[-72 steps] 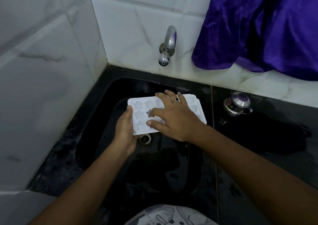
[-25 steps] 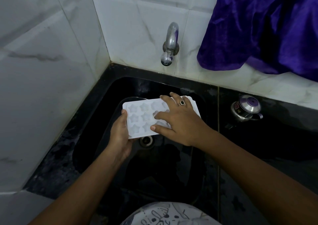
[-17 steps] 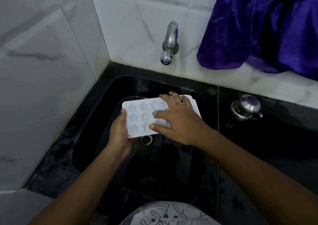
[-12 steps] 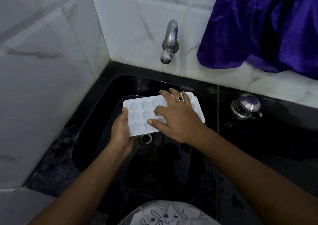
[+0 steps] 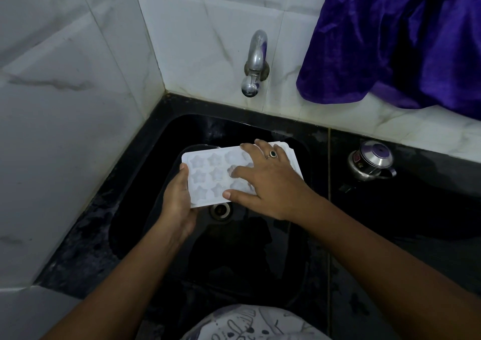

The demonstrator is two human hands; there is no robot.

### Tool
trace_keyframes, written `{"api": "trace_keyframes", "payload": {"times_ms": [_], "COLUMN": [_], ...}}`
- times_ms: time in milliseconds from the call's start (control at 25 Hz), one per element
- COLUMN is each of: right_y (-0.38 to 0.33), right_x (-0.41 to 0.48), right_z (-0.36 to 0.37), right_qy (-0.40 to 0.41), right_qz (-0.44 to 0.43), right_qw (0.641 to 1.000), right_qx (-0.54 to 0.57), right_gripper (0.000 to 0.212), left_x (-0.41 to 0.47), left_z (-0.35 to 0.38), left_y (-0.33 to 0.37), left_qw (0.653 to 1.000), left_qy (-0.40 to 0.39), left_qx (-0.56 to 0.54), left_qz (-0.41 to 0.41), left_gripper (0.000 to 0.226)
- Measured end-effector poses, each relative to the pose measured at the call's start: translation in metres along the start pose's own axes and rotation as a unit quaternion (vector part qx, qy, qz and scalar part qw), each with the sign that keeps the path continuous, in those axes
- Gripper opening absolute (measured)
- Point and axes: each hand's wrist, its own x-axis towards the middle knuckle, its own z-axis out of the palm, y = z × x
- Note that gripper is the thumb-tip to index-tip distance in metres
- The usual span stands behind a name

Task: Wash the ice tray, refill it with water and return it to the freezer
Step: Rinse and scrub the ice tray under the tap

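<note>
Closest to me I see a patterned garment (image 5: 250, 324), then the black sink (image 5: 140, 188), its drain (image 5: 220, 211) showing just under the white ice tray (image 5: 205, 175) held over the basin. The left hand (image 5: 179, 204) clasps the tray's left end, thumb over the rim, while the right hand (image 5: 268, 183) lies spread across the star moulds, pressing rather than gripping. Further off, a small steel pot (image 5: 372, 161) sits on the black counter (image 5: 416, 235) to the right, and a tap (image 5: 253, 64) and purple cloth (image 5: 403, 40) hang against the white tiled wall (image 5: 65, 105).
</note>
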Motion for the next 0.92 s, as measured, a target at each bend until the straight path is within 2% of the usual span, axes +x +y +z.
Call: {"api": "trace_keyframes", "payload": {"times_ms": [440,920], "right_y": [-0.0016,-0.0073], "right_x": [0.0037,0.0049], "right_z": [-0.0026,0.0015], "right_qy": [0.017,0.004], "right_qz": [0.017,0.018], "right_qw": [1.0,1.0], "right_qx": [-0.015,-0.005], "right_gripper": [0.053,0.06], "left_x": [-0.0006,0.0033], "left_z": [0.0009,0.0004], "left_y": [-0.001,0.0029], "left_qw": [1.0,1.0], "left_qy": [-0.008,-0.013], "left_qx": [0.011,-0.003], "left_qz": [0.005,0.006], "left_gripper": [0.05,0.05]}}
